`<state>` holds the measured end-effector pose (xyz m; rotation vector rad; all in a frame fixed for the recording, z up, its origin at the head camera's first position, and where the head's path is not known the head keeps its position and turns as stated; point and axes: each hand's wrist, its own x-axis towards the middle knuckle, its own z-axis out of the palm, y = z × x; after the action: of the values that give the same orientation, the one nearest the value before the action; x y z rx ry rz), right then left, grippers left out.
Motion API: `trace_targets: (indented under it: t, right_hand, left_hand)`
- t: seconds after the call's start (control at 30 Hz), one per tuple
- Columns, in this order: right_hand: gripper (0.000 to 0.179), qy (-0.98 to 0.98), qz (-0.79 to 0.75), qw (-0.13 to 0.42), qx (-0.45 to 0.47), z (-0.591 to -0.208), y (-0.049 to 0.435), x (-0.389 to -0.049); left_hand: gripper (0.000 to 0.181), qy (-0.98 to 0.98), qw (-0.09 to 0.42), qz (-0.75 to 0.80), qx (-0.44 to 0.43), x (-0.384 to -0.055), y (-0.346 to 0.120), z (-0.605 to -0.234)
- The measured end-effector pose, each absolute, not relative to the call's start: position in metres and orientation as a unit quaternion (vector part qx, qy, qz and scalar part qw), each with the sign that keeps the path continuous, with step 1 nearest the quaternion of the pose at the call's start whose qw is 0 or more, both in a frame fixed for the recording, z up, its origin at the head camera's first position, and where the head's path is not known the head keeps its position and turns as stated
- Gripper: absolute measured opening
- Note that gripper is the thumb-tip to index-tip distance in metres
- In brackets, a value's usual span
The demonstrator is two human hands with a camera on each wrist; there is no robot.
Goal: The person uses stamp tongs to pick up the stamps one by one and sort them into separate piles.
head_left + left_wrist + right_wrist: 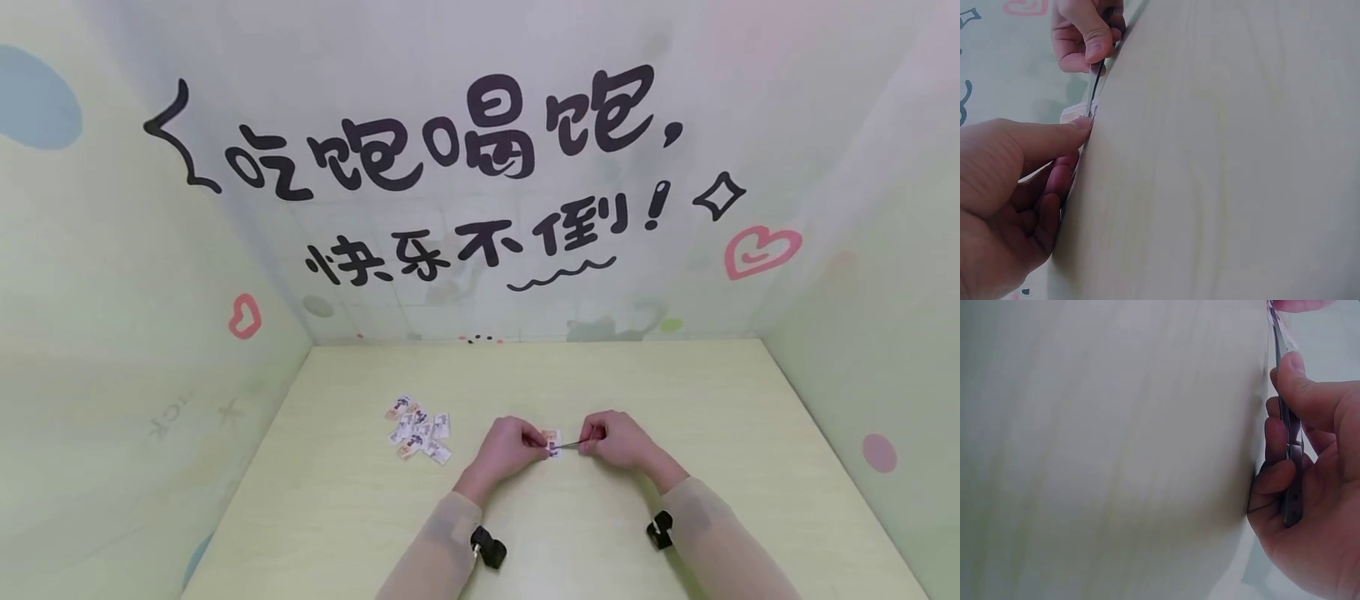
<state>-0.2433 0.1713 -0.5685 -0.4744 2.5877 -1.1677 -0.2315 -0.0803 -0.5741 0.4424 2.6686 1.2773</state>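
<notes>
Just right of the table's middle lies a small white paper piece printed in orange and dark colours (552,437). My left hand (513,446) holds its left edge with thumb and fingertips, and its other fingers are curled in the left wrist view. From the right, my right hand (617,439) grips a slim small knife (1294,487) by its dark, riveted handle. The thin metal tip points at the left fingertips and meets the paper, partly hidden there. In the left wrist view the paper piece (1072,112) shows behind the blade.
A loose pile of several similar printed paper pieces (418,429) lies left of my left hand. The pale wooden table (360,533) is bordered by light printed walls (480,308) at the back and sides. Each wrist carries a black camera mount (489,548).
</notes>
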Motion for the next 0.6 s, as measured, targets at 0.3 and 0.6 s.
trace_targets:
  t: [0.3, 0.6]
  right_hand:
    - [0.013, 0.886, -0.42, 0.125, -0.154, -0.565, 0.174, -0.241]
    - [0.011, 0.882, -0.436, 0.126, -0.126, -0.561, 0.205, -0.242]
  left_hand:
    - [0.011, 0.878, 0.084, 0.446, 0.153, -0.234, -0.086, -0.572]
    - [0.015, 0.877, 0.061, 0.453, 0.149, -0.227, -0.128, -0.557]
